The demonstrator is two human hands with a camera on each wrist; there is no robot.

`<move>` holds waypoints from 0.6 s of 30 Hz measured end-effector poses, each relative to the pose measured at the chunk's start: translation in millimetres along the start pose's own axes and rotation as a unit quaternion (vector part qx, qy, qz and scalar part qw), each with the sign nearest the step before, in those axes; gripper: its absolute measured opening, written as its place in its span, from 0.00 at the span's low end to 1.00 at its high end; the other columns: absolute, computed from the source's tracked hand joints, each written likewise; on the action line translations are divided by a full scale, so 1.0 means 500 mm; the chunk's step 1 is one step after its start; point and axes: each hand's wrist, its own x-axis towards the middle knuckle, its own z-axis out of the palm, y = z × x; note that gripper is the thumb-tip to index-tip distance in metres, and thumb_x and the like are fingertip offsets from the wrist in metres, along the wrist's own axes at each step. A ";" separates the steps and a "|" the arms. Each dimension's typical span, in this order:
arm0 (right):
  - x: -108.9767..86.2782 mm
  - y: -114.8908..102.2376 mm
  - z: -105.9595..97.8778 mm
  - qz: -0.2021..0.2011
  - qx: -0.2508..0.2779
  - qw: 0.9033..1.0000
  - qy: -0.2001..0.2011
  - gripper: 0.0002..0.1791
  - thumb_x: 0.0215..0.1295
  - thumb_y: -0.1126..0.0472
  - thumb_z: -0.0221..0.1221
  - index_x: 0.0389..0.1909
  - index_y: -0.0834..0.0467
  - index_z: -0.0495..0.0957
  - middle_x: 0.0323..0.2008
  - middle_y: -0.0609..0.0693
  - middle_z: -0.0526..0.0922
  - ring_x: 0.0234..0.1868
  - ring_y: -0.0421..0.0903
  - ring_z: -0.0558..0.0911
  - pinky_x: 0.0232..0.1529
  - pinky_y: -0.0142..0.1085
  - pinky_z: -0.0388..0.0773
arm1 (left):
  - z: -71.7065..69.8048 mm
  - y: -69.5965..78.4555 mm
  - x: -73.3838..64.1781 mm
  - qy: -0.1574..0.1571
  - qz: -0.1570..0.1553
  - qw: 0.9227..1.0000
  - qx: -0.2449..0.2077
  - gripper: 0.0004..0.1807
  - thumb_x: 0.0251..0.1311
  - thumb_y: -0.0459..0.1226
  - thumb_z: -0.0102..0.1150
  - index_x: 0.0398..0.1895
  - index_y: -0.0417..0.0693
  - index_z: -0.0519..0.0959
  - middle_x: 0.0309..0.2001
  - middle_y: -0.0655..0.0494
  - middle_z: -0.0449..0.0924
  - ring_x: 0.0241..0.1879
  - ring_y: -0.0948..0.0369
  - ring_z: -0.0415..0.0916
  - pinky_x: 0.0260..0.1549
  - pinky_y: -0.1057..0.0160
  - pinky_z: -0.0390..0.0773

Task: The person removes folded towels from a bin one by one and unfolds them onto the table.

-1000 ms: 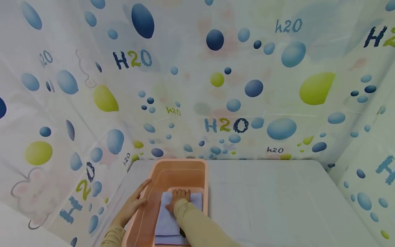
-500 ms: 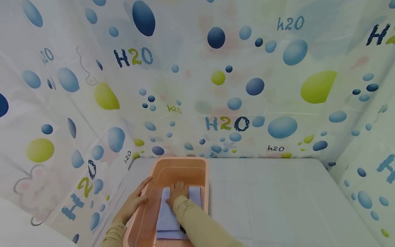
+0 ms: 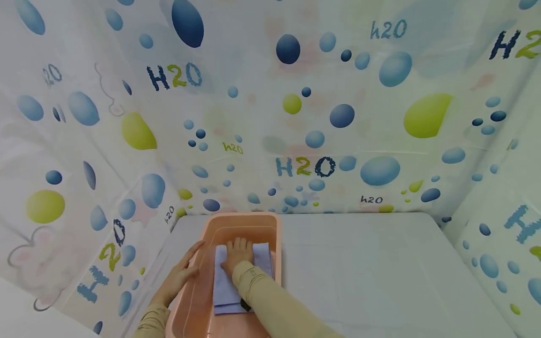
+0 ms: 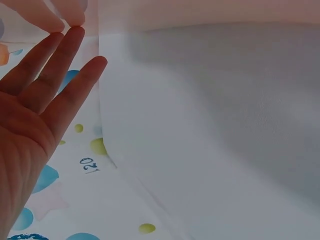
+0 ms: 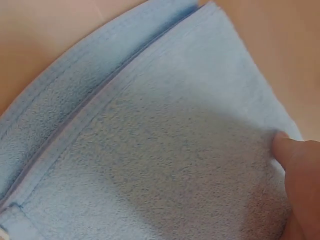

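A light lavender-blue towel [image 3: 226, 291], folded in layers with a stitched hem, lies flat inside a peach plastic basin [image 3: 276, 234]. My right hand [image 3: 238, 256] presses on its far part, fingers spread and pointing away from me. In the right wrist view the thumb [image 5: 295, 155] touches the towel [image 5: 150, 150] near its edge. At the basin's left side rests my left hand [image 3: 177, 279], its fingers straight and its thumb by the rim. The left wrist view shows that hand [image 4: 40, 100] with fingertips against the basin's outer wall [image 4: 210, 12].
The basin stands at the left of a table with a white cover [image 3: 359, 267]. Behind and on both sides hangs a white curtain [image 3: 253, 122] printed with blue and green drops and "H2O". A small dark object [image 3: 245, 305] shows beside my right forearm.
My right hand and the towel under it have slid away from me, toward the basin's far end. The left hand stays at the rim. The head view has shifted slightly.
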 end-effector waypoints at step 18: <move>0.016 0.019 -0.056 -0.056 0.033 0.998 -0.007 0.32 0.55 0.33 0.55 0.59 0.36 0.59 0.49 0.45 0.66 0.51 0.43 0.64 0.51 0.38 0.61 | -0.004 0.010 -0.001 -0.019 0.001 0.999 0.031 0.37 0.59 0.33 0.45 0.72 0.61 0.51 0.73 0.44 0.49 0.67 0.41 0.52 0.50 0.52 0.69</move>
